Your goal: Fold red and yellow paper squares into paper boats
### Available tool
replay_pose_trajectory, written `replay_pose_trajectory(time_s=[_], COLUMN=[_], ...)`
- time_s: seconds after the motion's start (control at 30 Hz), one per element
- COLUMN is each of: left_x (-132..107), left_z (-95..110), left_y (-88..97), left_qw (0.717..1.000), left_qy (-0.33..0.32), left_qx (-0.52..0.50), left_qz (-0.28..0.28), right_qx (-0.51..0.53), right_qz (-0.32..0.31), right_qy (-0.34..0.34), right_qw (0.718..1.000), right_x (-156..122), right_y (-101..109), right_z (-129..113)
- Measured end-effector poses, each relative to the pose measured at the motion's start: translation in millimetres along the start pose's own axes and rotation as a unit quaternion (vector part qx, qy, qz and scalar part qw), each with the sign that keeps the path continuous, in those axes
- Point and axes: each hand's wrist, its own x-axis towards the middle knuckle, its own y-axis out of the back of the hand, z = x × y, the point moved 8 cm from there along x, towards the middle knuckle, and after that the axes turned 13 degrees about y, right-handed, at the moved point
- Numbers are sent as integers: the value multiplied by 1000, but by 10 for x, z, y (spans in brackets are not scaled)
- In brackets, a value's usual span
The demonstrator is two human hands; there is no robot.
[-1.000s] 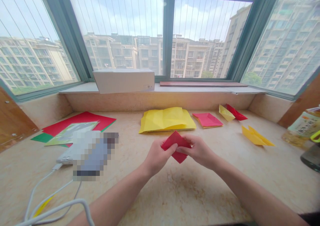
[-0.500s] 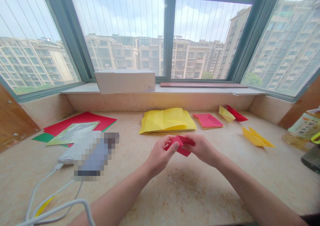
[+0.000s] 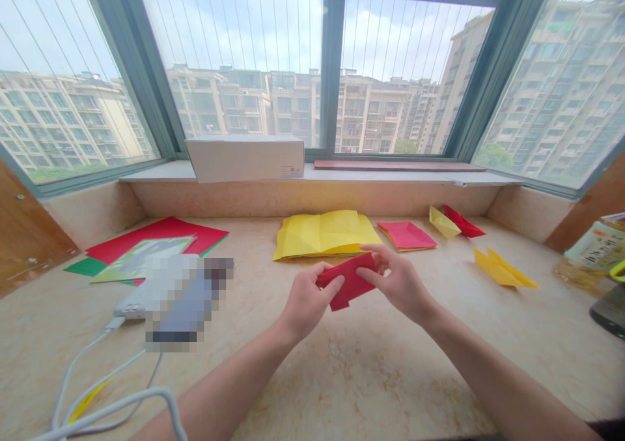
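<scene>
A folded red paper [image 3: 352, 284] is held above the counter, with a broad flat side facing me and a small notch at its lower edge. My left hand [image 3: 312, 298] pinches its left end, thumb on the front and fingers behind. At the right end, my right hand [image 3: 395, 278] grips it with the thumb in front; the fingers behind are partly hidden. Just beyond lie creased yellow sheets [image 3: 322, 234] and a small stack topped with red paper [image 3: 407, 234]. Farther right are a pale yellow folded boat [image 3: 443, 223], a red one [image 3: 463, 223] and an orange-yellow folded piece [image 3: 505, 270].
Red and green sheets [image 3: 161, 229] lie at the left, beside a white power bank [image 3: 131, 304] and a blurred-out device [image 3: 188, 304] with white cables [image 3: 122, 395]. A bottle [image 3: 593, 252] stands at the right. On the sill sits a white box [image 3: 247, 159].
The red paper has gone from an opened, angular shape to a flat one turned toward me. My right hand has shifted slightly up and right, its index finger now raised along the edge.
</scene>
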Motion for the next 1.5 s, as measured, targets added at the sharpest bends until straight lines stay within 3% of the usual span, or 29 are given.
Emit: replay_pose_trajectory(time_s=[0.23,0.43,0.63,0.8,0.9,1.0,1.27,1.5], left_x=[-13,-5,-73,-121,-81,-33,-6,-80], left_z=[-112,-142,-23,-37,-28,-20,39,106], left_y=[-150,-177,-246,-358,-292,-194,-83,-127], left_qw=[997,993,989,977,985,991,993,985], left_qy=[41,66,41,37,13,9,0,7], left_qx=[-5,-64,-62,-69,-67,-74,-104,-141], left_qz=[-65,-79,-126,-198,-161,-112,-59,-103], right_qx=[53,-17,-49,-42,-40,-41,-24,-39], right_qz=[70,37,122,46,-27,-81,-94,-78], right_qy=[14,118,74,148,235,275,248,213], right_qw=[996,992,988,987,971,957,964,973], right_x=[-32,-59,-109,-103,-118,-127,-108,-99], right_y=[10,-31,95,-12,-117,-195,-203,-186], right_z=[19,-267,-203,-331,-463,-515,-469,-349])
